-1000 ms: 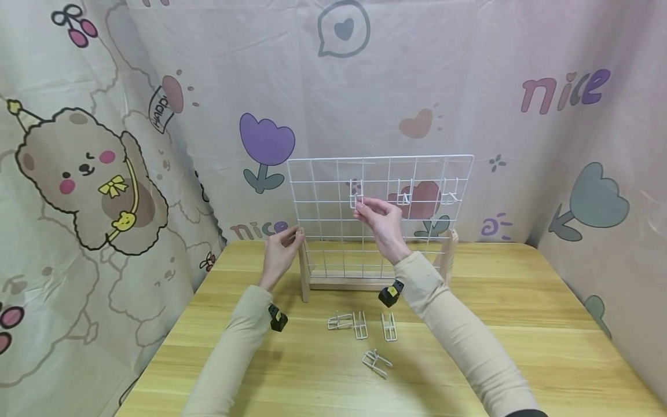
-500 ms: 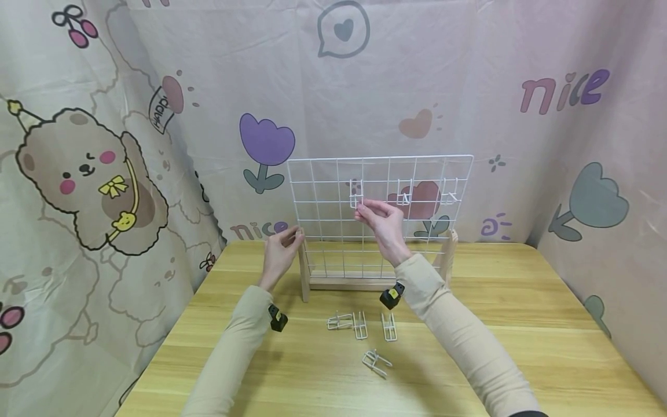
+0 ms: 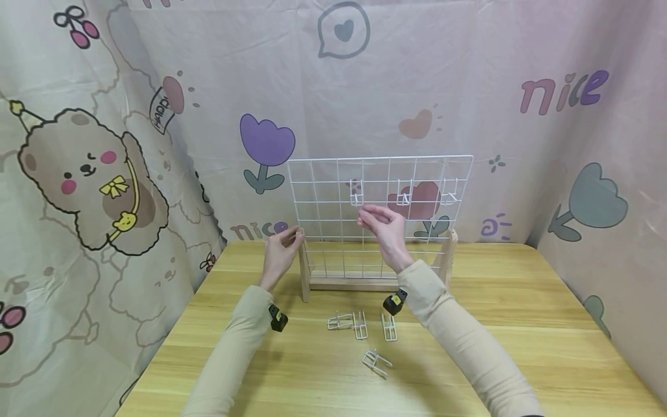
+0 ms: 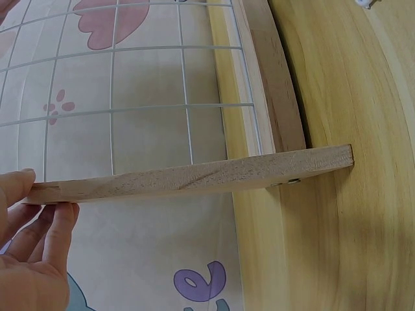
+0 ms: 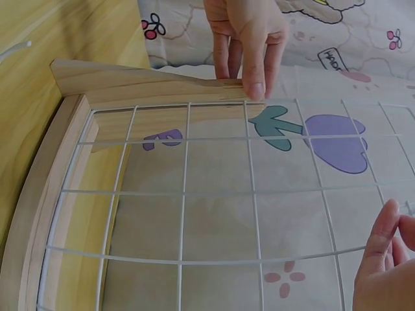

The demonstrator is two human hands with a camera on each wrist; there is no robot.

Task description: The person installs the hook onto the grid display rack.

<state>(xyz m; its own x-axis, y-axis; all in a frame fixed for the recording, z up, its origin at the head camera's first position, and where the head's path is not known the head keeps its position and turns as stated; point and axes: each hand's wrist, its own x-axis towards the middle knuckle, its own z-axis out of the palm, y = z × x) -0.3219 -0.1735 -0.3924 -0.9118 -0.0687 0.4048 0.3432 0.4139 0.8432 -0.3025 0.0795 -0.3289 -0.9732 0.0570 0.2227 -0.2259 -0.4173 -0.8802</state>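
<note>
A white wire grid panel stands upright in a wooden stand. My left hand pinches the top of the stand's left post between thumb and fingers. Three white wire hooks hang from the upper part of the grid: a left one, a middle one and a right one. Just below the left hook, my right hand is in front of the grid with loosely bent fingers, and no object shows in it. In the right wrist view its fingertips are near the wires.
Several loose white wire hooks lie on the wooden table before the stand: one on its side, two nearby, and one closer to me. A printed curtain hangs behind.
My right hand has let go of the left hook and drawn slightly down and to the right. The hook stays on the grid. My left hand has not moved.
</note>
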